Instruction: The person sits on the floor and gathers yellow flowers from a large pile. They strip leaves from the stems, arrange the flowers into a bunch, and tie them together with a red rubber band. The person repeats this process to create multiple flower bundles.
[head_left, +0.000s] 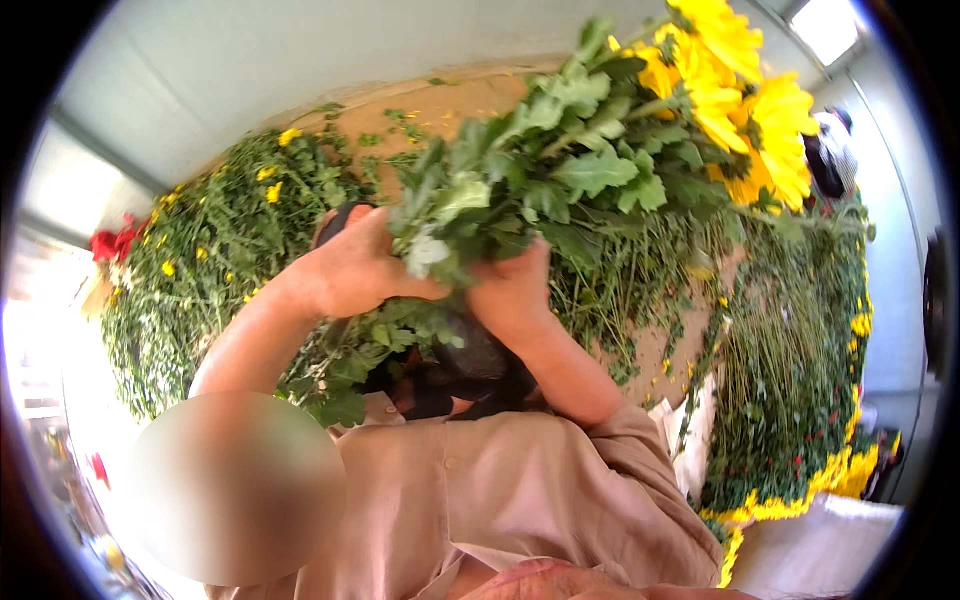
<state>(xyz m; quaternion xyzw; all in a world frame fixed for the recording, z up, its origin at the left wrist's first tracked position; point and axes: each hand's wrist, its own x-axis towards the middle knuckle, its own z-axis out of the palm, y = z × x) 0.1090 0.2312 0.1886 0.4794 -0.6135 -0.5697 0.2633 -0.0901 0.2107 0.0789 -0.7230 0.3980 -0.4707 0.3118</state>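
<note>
My left hand (356, 266) and my right hand (517, 289) close around the leafy stems of a bunch of yellow chrysanthemums (555, 161). They sit near each other at the lower part of the bunch, with several fingers hidden by leaves. The bunch slants up to the right, its large yellow flower heads (720, 90) at the far end. Below my left hand, more green leaves and stems (382, 330) hang over my lap. Dark footwear (480, 349) shows between my forearms.
A heap of leafy stems with small yellow blooms (240, 195) lies to the left. On the right, cut flowers (780, 352) lie in a long row, yellow heads outward. Loose leaves litter the brown floor (442, 97). A pale wall (300, 52) stands beyond; red flowers (116, 244) are at far left.
</note>
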